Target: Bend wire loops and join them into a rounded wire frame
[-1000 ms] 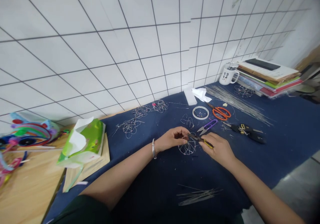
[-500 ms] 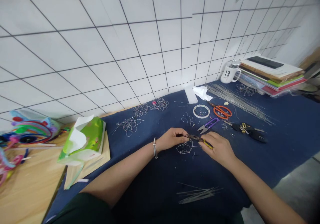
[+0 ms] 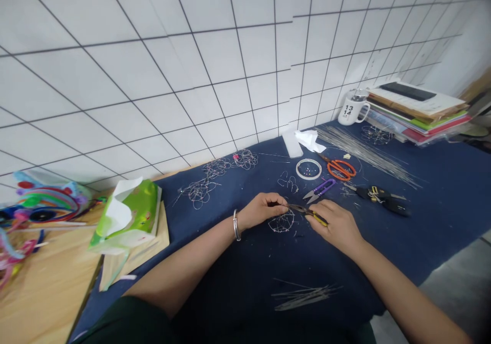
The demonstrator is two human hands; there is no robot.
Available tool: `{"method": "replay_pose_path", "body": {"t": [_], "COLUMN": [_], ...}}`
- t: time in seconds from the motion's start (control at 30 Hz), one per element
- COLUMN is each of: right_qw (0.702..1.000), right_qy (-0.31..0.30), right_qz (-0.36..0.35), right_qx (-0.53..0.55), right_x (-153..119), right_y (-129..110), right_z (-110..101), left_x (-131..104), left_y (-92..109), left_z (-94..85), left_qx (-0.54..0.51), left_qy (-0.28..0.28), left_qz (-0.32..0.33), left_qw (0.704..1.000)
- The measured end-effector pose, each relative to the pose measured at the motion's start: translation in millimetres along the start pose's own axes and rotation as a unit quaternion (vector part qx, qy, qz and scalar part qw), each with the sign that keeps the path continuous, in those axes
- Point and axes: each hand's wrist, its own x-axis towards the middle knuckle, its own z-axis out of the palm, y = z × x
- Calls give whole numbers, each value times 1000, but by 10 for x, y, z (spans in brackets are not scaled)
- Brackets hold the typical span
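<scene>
My left hand [image 3: 266,210] pinches the upper edge of a small round wire frame [image 3: 282,222], which hangs just below the fingertips. Yellow-handled pliers [image 3: 317,218] are in my right hand [image 3: 337,226], their dark jaws pointing left and meeting the wire beside my left fingers. Whether the jaws are closed is too small to tell. Beyond my hands lie purple snips [image 3: 323,186], a white ring-shaped dish [image 3: 309,169] with tiny beads, and some bent wire pieces [image 3: 288,182].
Orange scissors [image 3: 341,170], black-handled tools [image 3: 383,199] and long straight wires [image 3: 364,154] lie right. A mug [image 3: 350,109] stands near stacked papers [image 3: 418,111]. Wire shapes [image 3: 199,193] and a tissue pack [image 3: 132,211] are left. Short wires [image 3: 305,298] lie near my body.
Both hands stay together at the wire frame, with the pliers still in my right hand. The frame has shifted and turned slightly to the left; the camera view has moved a little.
</scene>
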Motion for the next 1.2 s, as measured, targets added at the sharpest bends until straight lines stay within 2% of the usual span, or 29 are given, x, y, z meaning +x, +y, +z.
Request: {"method": "replay_pose_path", "body": {"t": [0.47,0.83,1.2], "right_qw": [997,996,992], "right_qy": [-52,-33,-56], "right_qz": [-7,-44,-91], "right_qx": [49,74,-63], "right_x": [16,34,57], "right_y": [25,28,-17], "right_z": [-58,-104,-181], "left_x": [0,-11,-12], "left_y": [35,90,100], "left_z": [-89,-99,-102], "left_qx": [72,80,84], "left_qy": [-28,-75,-100], "left_qz": [51,50,20], "left_qw": [996,993,991]}}
